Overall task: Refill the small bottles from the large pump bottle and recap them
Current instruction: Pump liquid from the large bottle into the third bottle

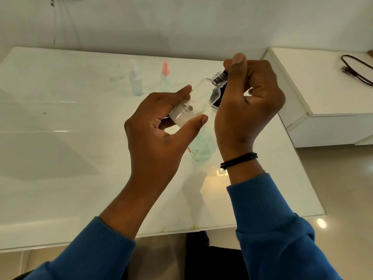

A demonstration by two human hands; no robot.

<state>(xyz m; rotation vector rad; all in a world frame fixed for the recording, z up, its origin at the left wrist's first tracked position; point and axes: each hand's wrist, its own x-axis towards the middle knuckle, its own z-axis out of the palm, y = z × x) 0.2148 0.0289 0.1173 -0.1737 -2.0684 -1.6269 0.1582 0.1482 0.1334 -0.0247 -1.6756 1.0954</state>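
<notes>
The left hand [161, 126] gripped the small clear bottle [193, 104] by its base, tilted above the table [60, 158]; the right hand [248, 102] pinched the black cap [220, 77] at the threaded neck. The cap probably needed to sit square on the threads while turned, with the bottle kept steady. The large bottle [203, 146] stood below; two capped spray bottles [136, 81] stood well behind.

The left hand [161, 126] grips a tilted clear bottle [193, 104], neck toward one o'clock. The right hand [248, 102] pinches its black cap [221, 76]. Two small spray bottles [136, 79] stand at eleven o'clock.
</notes>
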